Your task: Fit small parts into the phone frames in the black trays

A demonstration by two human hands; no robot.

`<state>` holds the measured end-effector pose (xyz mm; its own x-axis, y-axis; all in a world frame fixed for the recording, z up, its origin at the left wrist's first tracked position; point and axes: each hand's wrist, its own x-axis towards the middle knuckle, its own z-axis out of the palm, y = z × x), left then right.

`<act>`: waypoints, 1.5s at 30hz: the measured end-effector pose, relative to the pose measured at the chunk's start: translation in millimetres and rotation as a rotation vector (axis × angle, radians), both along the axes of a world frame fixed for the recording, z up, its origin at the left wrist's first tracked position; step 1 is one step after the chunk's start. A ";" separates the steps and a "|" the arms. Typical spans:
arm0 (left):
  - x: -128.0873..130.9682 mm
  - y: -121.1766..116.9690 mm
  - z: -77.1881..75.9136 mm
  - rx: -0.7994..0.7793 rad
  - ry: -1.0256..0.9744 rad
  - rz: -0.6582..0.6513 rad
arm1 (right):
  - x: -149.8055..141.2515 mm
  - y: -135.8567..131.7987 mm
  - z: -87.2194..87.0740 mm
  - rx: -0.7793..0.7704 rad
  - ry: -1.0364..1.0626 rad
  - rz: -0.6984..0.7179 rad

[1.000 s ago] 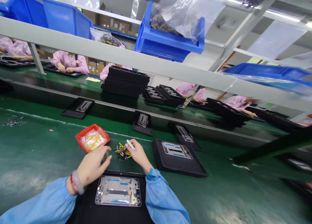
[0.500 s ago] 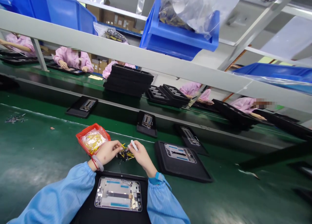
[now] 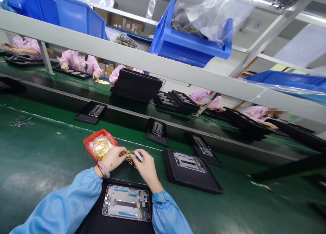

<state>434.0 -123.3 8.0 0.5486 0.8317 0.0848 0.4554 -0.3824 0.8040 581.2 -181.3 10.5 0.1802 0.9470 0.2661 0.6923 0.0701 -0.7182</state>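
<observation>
My left hand and my right hand meet over a small pile of yellow-and-black parts on the green table. The left fingers pinch one of these small parts. The right hand is closed around a short white stick-like tool and touches the same part. Just below my hands, a phone frame lies in a black tray. A red tray with a bag of yellow parts stands to the left of my left hand.
A second black tray with a phone frame lies to the right. More trays ride the conveyor behind. Stacked black trays stand beyond it. Blue bins sit on the overhead shelf. People in pink coats work opposite.
My left hand moved from the table edge to the parts pile and pinched a part. My right hand closed in toward it. The view shifted slightly right.
</observation>
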 end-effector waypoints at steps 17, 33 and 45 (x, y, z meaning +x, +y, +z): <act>-68.1 33.1 49.5 0.182 0.231 0.160 | -31.6 63.9 28.5 0.000 -0.110 0.159; -93.0 49.3 46.2 0.051 0.239 0.261 | -72.3 95.2 18.8 -0.026 0.182 0.370; -84.9 47.8 40.0 0.054 -0.005 0.145 | -69.7 88.5 20.1 0.017 0.221 0.329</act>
<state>349.2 -75.5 47.9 0.4226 0.8964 0.1340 0.5050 -0.3556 0.7865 511.4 -92.8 30.6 -0.0772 0.9594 0.2712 0.4597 0.2756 -0.8442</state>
